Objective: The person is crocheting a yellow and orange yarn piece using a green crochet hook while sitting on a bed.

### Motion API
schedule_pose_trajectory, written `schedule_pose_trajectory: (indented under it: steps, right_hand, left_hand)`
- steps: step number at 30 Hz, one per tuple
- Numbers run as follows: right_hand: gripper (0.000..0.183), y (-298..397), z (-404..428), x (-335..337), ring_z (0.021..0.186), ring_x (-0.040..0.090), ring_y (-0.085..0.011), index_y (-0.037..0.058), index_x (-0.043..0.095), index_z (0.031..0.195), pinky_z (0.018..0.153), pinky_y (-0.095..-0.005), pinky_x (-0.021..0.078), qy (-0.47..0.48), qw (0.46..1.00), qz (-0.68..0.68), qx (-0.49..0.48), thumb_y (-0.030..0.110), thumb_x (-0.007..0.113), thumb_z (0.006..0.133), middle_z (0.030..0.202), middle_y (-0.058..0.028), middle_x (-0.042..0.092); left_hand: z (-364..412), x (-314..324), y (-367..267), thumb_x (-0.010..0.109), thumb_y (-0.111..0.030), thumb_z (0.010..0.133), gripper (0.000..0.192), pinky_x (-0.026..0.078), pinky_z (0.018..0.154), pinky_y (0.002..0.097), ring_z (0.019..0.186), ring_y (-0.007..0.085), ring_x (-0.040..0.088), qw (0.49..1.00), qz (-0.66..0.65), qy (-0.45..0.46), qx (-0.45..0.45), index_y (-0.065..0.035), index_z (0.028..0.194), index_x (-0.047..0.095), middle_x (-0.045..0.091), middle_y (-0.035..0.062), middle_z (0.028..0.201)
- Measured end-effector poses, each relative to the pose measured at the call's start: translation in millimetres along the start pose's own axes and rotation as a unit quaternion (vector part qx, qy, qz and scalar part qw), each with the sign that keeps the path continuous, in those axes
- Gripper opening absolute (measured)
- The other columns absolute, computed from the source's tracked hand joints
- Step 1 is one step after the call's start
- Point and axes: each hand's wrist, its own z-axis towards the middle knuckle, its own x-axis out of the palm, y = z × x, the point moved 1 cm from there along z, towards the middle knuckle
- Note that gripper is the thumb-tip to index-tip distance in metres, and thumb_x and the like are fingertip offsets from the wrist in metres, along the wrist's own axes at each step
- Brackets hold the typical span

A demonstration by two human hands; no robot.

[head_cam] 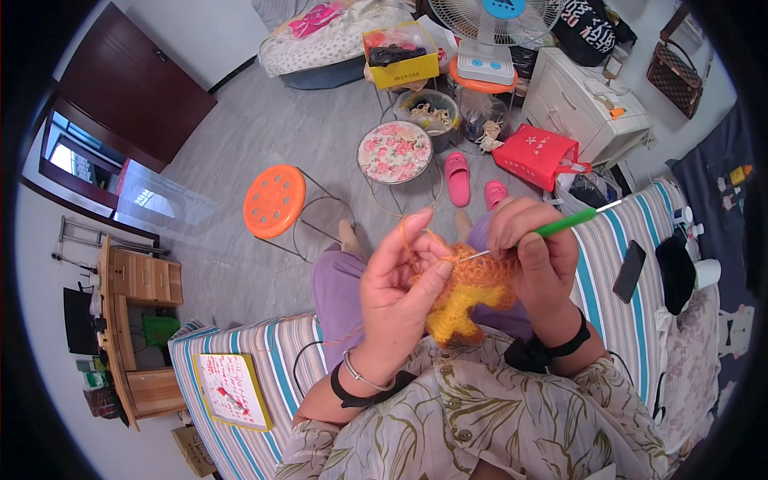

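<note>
My left hand [403,282] pinches the edge of an orange and yellow crocheted piece [465,300] between thumb and fingers, with orange yarn looped over the raised index finger. In my right hand [537,258] is a crochet hook with a green handle [564,222]; its thin metal shaft points left and meets the orange stitches close to my left thumb. The yellow part hangs below, over my lap. A strand of orange yarn trails past my left wrist to the striped bedding.
Striped bedding [594,288] lies on both sides of me, with a dark phone [629,272] at the right and a yellow-edged board bearing writing [259,393] at the left. An orange stool [274,201], a floral stool [394,152] and pink slippers [457,179] stand ahead.
</note>
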Motion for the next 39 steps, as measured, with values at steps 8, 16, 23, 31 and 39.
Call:
schedule_pose_trajectory:
  steps: [8, 16, 23, 31, 39]
  right_hand:
    - [0.026, -10.8, -7.9, 6.2, 0.064, 0.045, -0.01, 0.0013, 0.051, 0.091, 0.058, -0.0231, 0.0379, -0.057, 0.965, 0.215, 0.136, 0.025, 0.044, 0.098, 0.079, -0.0087, 0.054]
    - [0.025, -12.1, -6.8, 8.8, 0.062, 0.046, -0.0099, 0.0014, 0.051, 0.093, 0.054, -0.0227, 0.0368, -0.07, 0.991, 0.115, 0.025, 0.026, 0.044, 0.098, 0.08, -0.0086, 0.054]
    - [0.021, -3.7, -6.5, 4.4, 0.065, 0.052, -0.0158, 0.0014, 0.053, 0.092, 0.058, -0.0268, 0.0413, -0.049, 0.995, 0.087, -0.025, 0.021, 0.048, 0.096, 0.084, -0.0115, 0.056]
    - [0.013, 0.7, -9.1, -3.1, 0.068, 0.057, -0.0216, 0.0026, 0.055, 0.089, 0.061, -0.0324, 0.0458, -0.015, 0.995, -0.008, -0.102, 0.014, 0.051, 0.092, 0.079, -0.0103, 0.058]
    - [0.019, 5.2, -4.8, -13.6, 0.075, 0.057, -0.0208, 0.0064, 0.061, 0.095, 0.061, -0.0308, 0.0465, 0.027, 0.982, -0.162, -0.09, 0.01, 0.068, 0.079, 0.089, -0.0076, 0.06]
  left_hand:
    - [-1.6, 10.4, 5.3, 0.055, 0.011, 0.083, 0.053, 0.042, 0.073, 0.0173, 0.082, 0.0044, 0.05, 0.997, 0.078, 0.008, 0.009, -0.001, 0.133, 0.042, 0.054, 0.003, 0.095]
    - [-1.6, 5.2, 6.1, 0.058, 0.011, 0.081, 0.06, 0.045, 0.071, 0.0165, 0.078, 0.0037, 0.053, 0.997, -0.053, -0.007, -0.054, -0.0029, 0.136, 0.038, 0.056, 0.0024, 0.093]
    - [-2.4, 7.6, 2.0, 0.06, 0.011, 0.081, 0.06, 0.047, 0.073, 0.0183, 0.08, 0.0058, 0.055, 0.997, -0.055, -0.042, -0.027, -0.0022, 0.135, 0.038, 0.058, 0.0048, 0.093]
    - [-0.8, 8.6, 8.7, 0.059, 0.011, 0.082, 0.061, 0.047, 0.076, 0.0199, 0.082, 0.0068, 0.055, 0.998, -0.046, -0.034, -0.004, -0.0018, 0.137, 0.036, 0.057, 0.0049, 0.093]
    - [5.0, 18.9, 12.5, 0.058, 0.013, 0.081, 0.073, 0.047, 0.068, 0.0171, 0.076, 0.0052, 0.054, 0.998, -0.039, -0.035, -0.028, -0.0061, 0.143, 0.024, 0.055, 0.0033, 0.091]
